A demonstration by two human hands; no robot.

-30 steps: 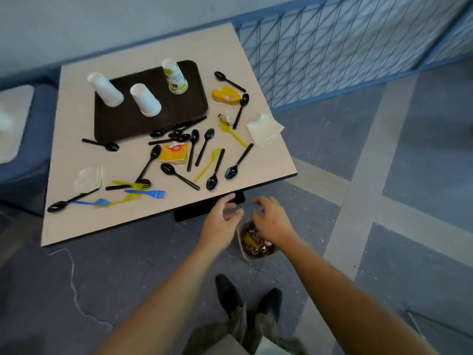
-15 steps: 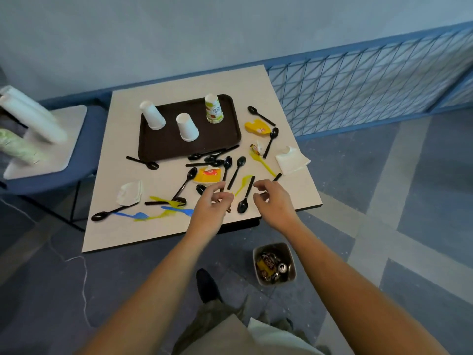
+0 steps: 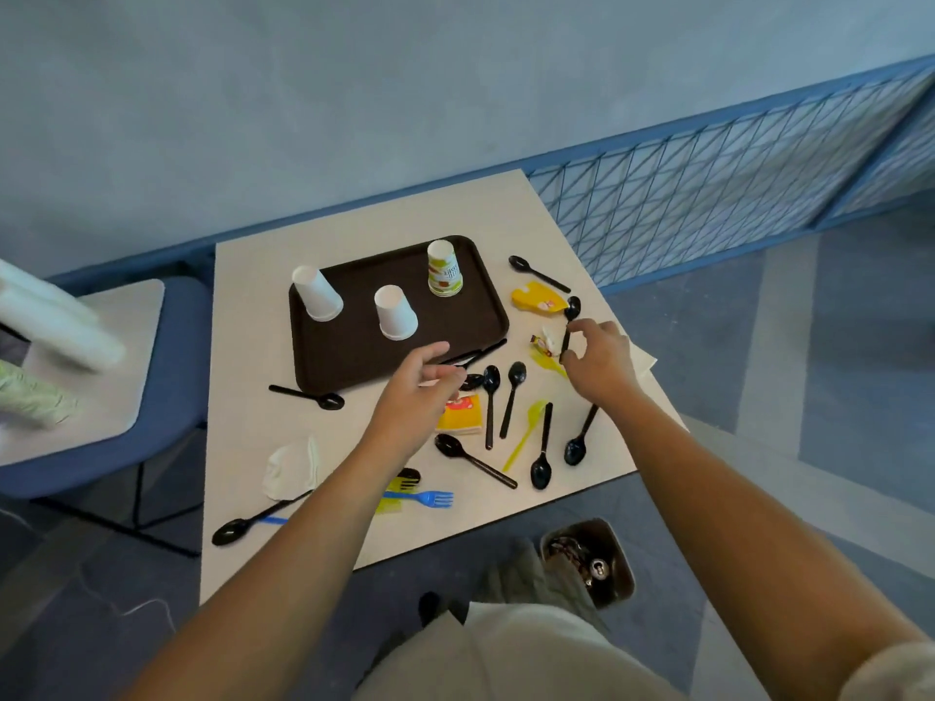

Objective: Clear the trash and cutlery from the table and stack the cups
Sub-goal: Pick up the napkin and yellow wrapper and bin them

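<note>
- right hand [image 3: 599, 364] is pinching a black spoon [image 3: 570, 321] by its handle, thumb and forefinger closed on it; the bowl is pointing toward the far edge, just beside a yellow wrapper [image 3: 536, 299]
- that spoon is sitting low over the right side of the table [image 3: 243, 346]; can't tell whether it is lifted or touching the top
- a small sweet wrapper [image 3: 542, 344] is lying just left of that hand, and a white napkin [image 3: 645, 359] is showing from behind it
- left hand [image 3: 415, 392] is hovering over the near edge of the brown tray [image 3: 354, 356], fingers loose and half-curled, gripping nothing
- black cutlery [image 3: 483, 352] is lying across the tray's near right corner, just beyond those fingers
- an orange packet [image 3: 463, 417] is lying beside the left wrist
- loose black spoons [image 3: 512, 397] are lying scattered between the two arms, with a yellow fork [image 3: 526, 440] among them
- tray is carrying three upside-down cups, all apart: white cup [image 3: 317, 293], second white cup [image 3: 395, 312], printed cup [image 3: 444, 269]
- blue fork [image 3: 422, 498] and crumpled napkin [image 3: 291, 468] are lying near the left forearm
- bin [image 3: 620, 548] is standing on the floor by the near right corner, holding cans and wrappers
- blue chair [image 3: 172, 376] is standing left of the table
</note>
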